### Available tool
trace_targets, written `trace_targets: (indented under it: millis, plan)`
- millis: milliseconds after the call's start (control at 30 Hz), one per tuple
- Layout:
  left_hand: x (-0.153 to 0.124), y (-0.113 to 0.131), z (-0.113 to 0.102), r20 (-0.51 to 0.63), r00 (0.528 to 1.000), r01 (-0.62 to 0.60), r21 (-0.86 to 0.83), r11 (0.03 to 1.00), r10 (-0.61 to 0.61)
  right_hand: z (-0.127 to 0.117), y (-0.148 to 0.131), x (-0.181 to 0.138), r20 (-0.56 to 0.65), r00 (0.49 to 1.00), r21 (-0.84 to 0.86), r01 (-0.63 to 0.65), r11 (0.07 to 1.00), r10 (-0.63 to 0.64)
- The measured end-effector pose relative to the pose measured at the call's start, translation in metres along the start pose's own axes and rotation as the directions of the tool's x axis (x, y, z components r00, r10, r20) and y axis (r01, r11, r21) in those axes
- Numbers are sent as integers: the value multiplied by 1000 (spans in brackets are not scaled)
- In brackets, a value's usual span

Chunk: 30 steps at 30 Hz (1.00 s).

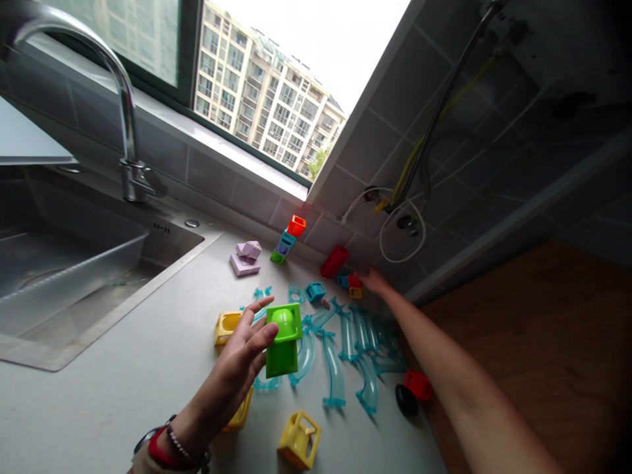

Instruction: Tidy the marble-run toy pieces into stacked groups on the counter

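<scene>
My left hand (245, 343) holds a bright green cube block (282, 359) with a rounded dome in its open top, the thumb pressed on its near side and the fingers behind. At the back right, my right hand (374, 282) has its fingers on a small red block (353, 281); the grip is small and partly hidden. An orange-yellow block (355, 292) and a blue block (342, 281) sit right beside it. Clear teal track pieces (334, 372), straight and curved, spread across the counter between my hands. A blue cube block (315, 291) stands behind them.
Near the wall stand a block tower with a red top (297, 226), lilac pieces (245, 258) and a red block lying there (334, 261). Yellow blocks (299, 440) lie around my left hand. A red-and-black piece (417, 385) is near the counter's right edge. The sink (182, 253) lies left.
</scene>
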State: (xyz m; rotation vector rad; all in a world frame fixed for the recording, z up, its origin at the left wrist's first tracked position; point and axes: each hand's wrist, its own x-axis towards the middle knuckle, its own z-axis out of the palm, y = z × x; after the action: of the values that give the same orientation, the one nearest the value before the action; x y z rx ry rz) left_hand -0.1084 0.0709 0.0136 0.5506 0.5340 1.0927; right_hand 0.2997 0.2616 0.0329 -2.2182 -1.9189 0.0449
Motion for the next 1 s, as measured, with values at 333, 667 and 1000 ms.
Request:
trace_targets:
  millis: [333,667,1000]
  plan:
    - [3,-7,6,-135,988,-61,95,994,73,-44,-103,-127,-166,961,283,259,924,-219]
    - [-12,-36,21,-77,928,-302,423,854,366,-23,-186,-273,38,995,842,20,539,-96]
    - [-12,-21,18,168,973,-207,329,921,158,-30,-160,-281,-11,1000,917,14,398,-10]
